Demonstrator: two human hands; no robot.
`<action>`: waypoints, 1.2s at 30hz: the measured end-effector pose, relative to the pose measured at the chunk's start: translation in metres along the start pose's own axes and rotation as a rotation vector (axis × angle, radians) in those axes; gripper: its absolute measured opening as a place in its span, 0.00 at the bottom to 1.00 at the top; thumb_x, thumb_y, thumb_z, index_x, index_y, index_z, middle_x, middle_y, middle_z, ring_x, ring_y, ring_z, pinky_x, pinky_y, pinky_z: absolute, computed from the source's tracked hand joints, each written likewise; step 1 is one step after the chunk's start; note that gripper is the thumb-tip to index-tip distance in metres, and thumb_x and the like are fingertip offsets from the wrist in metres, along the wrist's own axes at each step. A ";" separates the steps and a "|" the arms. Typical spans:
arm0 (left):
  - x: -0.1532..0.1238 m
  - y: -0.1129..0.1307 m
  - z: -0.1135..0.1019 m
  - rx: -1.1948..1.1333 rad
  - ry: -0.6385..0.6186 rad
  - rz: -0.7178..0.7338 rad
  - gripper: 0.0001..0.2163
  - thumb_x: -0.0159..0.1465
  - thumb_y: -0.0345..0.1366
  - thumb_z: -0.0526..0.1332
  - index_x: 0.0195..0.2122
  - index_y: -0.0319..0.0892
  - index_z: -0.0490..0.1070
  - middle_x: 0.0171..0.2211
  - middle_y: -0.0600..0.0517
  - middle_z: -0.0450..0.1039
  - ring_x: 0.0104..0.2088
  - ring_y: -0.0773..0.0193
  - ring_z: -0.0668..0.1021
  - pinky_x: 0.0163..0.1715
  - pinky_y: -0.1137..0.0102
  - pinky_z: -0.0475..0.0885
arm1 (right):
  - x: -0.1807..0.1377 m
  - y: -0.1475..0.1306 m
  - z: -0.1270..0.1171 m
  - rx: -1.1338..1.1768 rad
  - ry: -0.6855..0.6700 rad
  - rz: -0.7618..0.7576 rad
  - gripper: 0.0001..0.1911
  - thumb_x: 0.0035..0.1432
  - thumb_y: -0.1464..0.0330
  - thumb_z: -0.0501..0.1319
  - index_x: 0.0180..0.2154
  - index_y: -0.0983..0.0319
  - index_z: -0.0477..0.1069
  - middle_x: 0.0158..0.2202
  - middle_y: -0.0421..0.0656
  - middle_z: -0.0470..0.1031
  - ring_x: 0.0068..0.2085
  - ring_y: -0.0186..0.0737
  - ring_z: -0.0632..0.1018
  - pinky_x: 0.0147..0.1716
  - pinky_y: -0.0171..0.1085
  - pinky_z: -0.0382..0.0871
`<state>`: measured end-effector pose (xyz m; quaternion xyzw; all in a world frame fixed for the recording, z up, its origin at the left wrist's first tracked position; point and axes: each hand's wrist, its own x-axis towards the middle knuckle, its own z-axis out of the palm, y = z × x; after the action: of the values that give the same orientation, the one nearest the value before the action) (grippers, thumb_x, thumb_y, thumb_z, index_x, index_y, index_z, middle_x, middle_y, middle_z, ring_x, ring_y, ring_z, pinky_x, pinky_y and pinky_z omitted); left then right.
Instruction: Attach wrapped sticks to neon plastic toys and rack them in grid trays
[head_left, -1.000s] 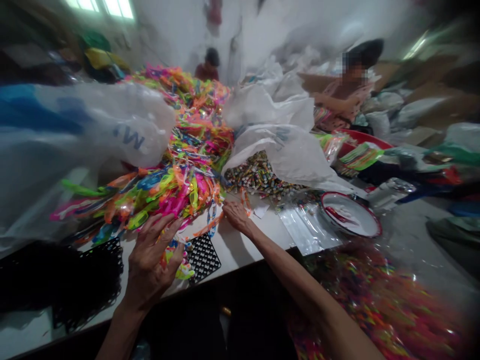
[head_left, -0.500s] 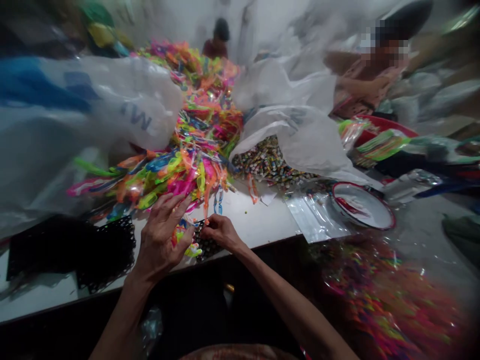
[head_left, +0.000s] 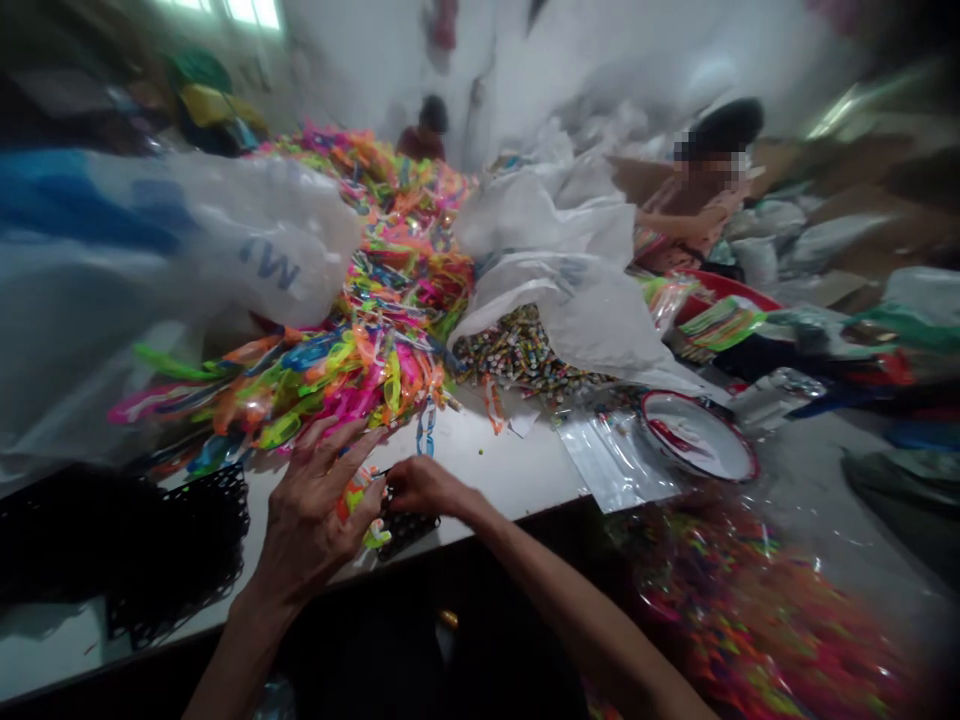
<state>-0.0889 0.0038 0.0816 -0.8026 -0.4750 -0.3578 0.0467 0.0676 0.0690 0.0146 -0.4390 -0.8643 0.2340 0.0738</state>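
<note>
My left hand (head_left: 311,515) rests near the table's front edge with fingers curled over a small bunch of neon plastic pieces (head_left: 358,500). My right hand (head_left: 421,486) is beside it, fingers pinched together over a black perforated tray (head_left: 409,527); what they pinch is too small to make out. Just beyond both hands spreads a big heap of bright neon plastic strips (head_left: 360,320) on the white table (head_left: 510,470).
Large white plastic bags (head_left: 150,270) flank the heap. A pile of small printed tubes (head_left: 517,350) lies under another bag. Clear sleeves (head_left: 615,460) and a red-rimmed white bowl (head_left: 697,435) sit to the right. Black mesh trays (head_left: 180,540) lie left. Another person (head_left: 694,205) sits opposite.
My right hand drew back from the far side of the table to the black tray beside my left hand. The left hand stayed on the neon pieces.
</note>
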 end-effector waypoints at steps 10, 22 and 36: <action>-0.005 -0.005 0.001 0.026 0.029 0.000 0.22 0.60 0.34 0.58 0.57 0.44 0.61 0.54 0.46 0.65 0.58 0.51 0.62 0.56 0.52 0.61 | 0.023 0.076 -0.047 -0.404 0.288 0.086 0.17 0.61 0.76 0.46 0.44 0.61 0.70 0.54 0.50 0.65 0.52 0.44 0.67 0.45 0.39 0.61; -0.001 0.002 0.000 -0.018 0.030 -0.015 0.22 0.59 0.33 0.58 0.56 0.48 0.61 0.54 0.50 0.66 0.57 0.54 0.64 0.58 0.52 0.60 | -0.035 0.056 -0.016 -0.147 0.051 0.265 0.14 0.61 0.67 0.50 0.44 0.60 0.70 0.41 0.45 0.74 0.42 0.41 0.74 0.35 0.34 0.61; -0.001 0.001 0.000 -0.031 0.025 -0.019 0.24 0.58 0.32 0.59 0.56 0.49 0.61 0.54 0.50 0.66 0.57 0.52 0.63 0.58 0.53 0.60 | -0.047 0.041 0.001 0.366 0.161 0.225 0.03 0.50 0.72 0.58 0.30 0.64 0.68 0.25 0.39 0.71 0.28 0.34 0.71 0.26 0.31 0.59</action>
<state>-0.0883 0.0024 0.0811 -0.7942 -0.4764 -0.3754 0.0370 0.1250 0.0520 -0.0014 -0.5293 -0.7442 0.3580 0.1945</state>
